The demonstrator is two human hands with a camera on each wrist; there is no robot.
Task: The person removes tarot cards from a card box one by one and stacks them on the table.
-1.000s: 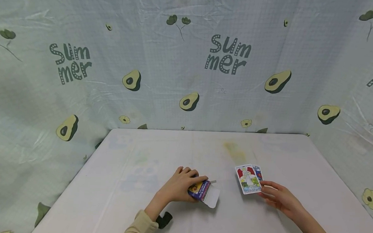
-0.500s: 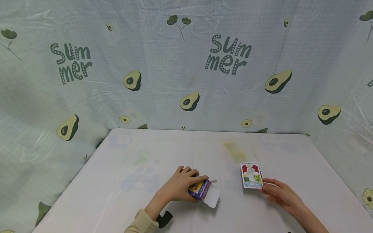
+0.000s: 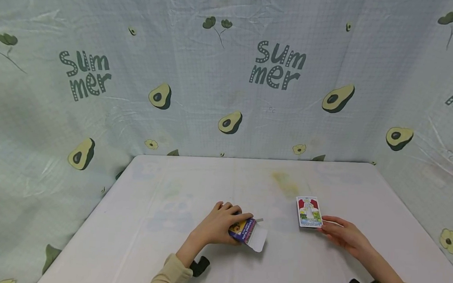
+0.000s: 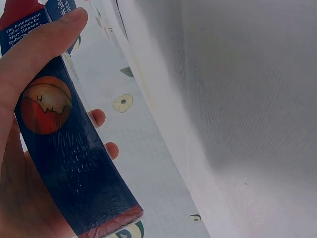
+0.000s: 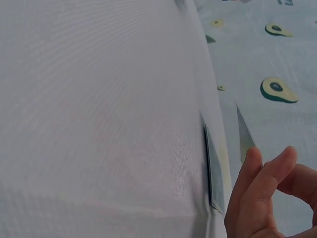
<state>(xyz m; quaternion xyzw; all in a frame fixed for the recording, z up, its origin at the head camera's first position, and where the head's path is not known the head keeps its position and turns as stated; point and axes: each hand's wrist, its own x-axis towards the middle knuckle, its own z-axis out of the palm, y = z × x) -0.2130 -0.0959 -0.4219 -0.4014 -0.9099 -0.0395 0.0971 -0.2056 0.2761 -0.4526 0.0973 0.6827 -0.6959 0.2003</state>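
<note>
My left hand grips a blue-and-purple card box, its white end flap hanging out toward the right. In the left wrist view the thumb lies across one end of the box, which has a round face picture on its dark blue side. To the right, my right hand pinches the lower right corner of a picture card with red, yellow and green artwork. The right wrist view shows this card held edge-on between thumb and fingertips, above a thin stack of cards lying on the table.
The white table has a faint yellow stain toward its far side. A pale sheet printed with avocados and lettering hangs behind and along both sides. Dark wrist cameras sit near both sleeves.
The picture card has moved right and slightly away in my right hand. It now covers the blue-patterned card seen behind it a second ago. My left hand and the box stay put.
</note>
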